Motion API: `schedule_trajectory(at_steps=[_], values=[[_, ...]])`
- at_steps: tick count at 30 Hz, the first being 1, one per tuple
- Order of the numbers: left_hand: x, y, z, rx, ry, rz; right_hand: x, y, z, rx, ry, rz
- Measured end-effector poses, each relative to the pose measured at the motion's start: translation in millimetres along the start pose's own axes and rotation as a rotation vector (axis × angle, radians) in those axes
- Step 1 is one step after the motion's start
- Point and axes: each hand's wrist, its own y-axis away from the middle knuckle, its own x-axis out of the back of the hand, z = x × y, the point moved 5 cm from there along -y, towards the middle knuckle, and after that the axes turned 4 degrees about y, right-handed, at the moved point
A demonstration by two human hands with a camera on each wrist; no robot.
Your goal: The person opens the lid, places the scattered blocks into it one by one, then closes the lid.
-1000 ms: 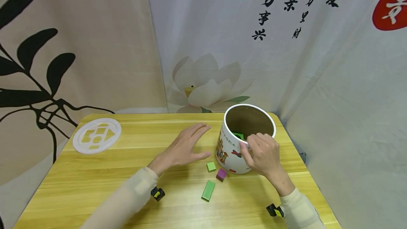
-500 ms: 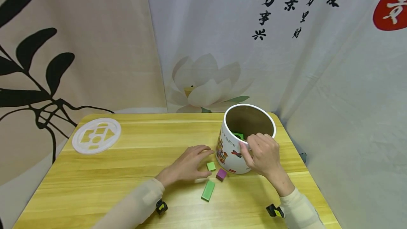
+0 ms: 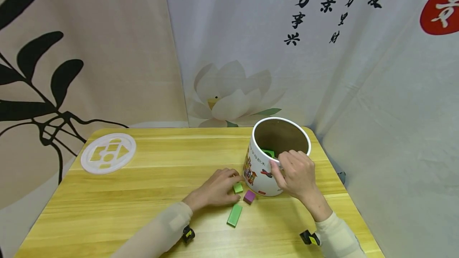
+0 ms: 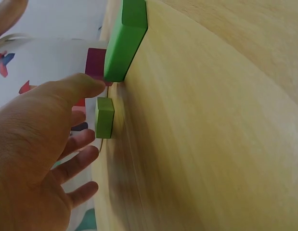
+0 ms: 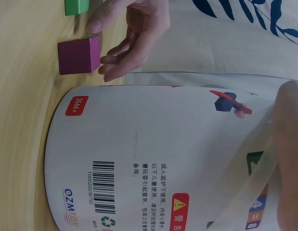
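My left hand [image 3: 218, 189] is low over the table with its fingers and thumb spread on either side of a light green cube [image 3: 238, 188]. In the left wrist view a gap shows between the fingers and this cube [image 4: 104, 118]. Beside it lie a purple cube [image 3: 249, 197] and a longer green block [image 3: 234, 215]. My right hand [image 3: 297, 170] grips the near rim of a white printed bucket [image 3: 263, 180], its thumb outside. The fingers inside the rim are hidden. Within the bucket, part of a green block [image 3: 268, 153] shows.
A white round plate with shaped cut-outs [image 3: 87, 162] lies at the table's far left. The wooden table [image 3: 172, 146] ends at a printed cloth backdrop [image 3: 229, 51], with more cloth along the right side.
My left hand has moved down and toward the light green cube, and its fingers have drawn in around it. The right hand and the bucket have stayed in place.
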Motion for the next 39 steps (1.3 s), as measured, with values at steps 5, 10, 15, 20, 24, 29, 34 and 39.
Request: schedule_trajectory(at_steps=[5,10,15,20,24,29,34,39], values=[[-2.6,-3.0,2.2,-0.004,0.008,-0.018,0,0,1,0.0,-0.005,0.004],[-4.5,-5.0,3.5,-0.034,0.032,-0.012,0,0,1,0.0,-0.008,0.006],[-5.2,-5.7,2.9,-0.05,0.046,-0.001,-1,0,1,0.002,-0.006,0.003],[-4.1,-3.9,1.7,-0.044,0.055,0.004,-1,0,2,0.003,-0.004,0.001],[-0.4,-0.4,-1.0,-0.034,0.074,0.017,-1,0,2,0.001,-0.006,-0.002],[10.2,4.9,-6.0,-0.033,0.103,0.054,-1,0,1,0.0,-0.007,-0.007],[25.5,8.2,-10.3,-0.007,0.155,0.088,-1,0,1,0.002,-0.009,0.0],[47.4,8.6,-9.5,0.006,0.151,0.138,-1,0,0,0.004,-0.011,0.004]])
